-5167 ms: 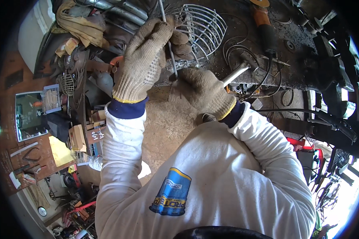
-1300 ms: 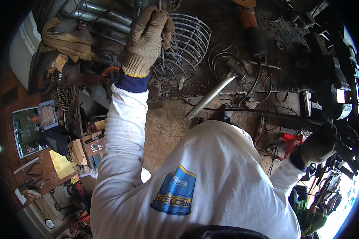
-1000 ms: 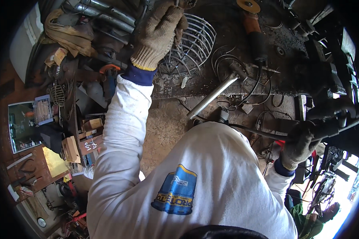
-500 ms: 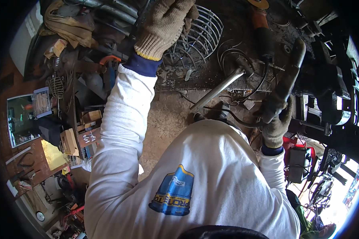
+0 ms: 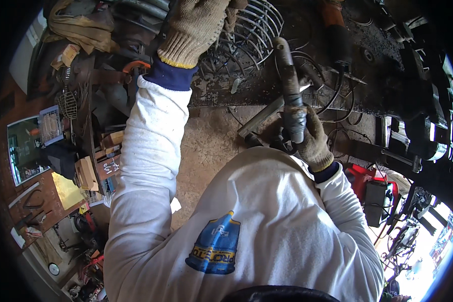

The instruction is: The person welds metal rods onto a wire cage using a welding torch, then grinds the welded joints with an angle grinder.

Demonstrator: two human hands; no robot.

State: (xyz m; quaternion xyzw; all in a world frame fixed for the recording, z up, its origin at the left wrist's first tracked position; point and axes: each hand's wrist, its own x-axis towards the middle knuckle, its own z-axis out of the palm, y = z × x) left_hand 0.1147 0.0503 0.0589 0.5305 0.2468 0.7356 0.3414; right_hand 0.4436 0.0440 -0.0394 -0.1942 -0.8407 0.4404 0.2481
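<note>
My left hand, in a knitted work glove, is at the top edge with its fingers curled over the left end of a cage of curved metal rods. The picture's edge cuts off part of that grip. My gloved right hand is closed around a thick, dark metal bar with a wrapped-looking lower end. The bar points up and away from me, its tip near the cage's right side. Behind the bar, a square metal tube slants out from the workbench.
An orange and black angle grinder lies on the bench at the right, its cord looping below. Dark machinery stands along the right. A clamp with an orange part, cloth and small boxes crowd the left.
My right hand has swung left with the bar, from the machinery side to in front of the square tube. My left hand stays at the cage, and the view has shifted slightly.
</note>
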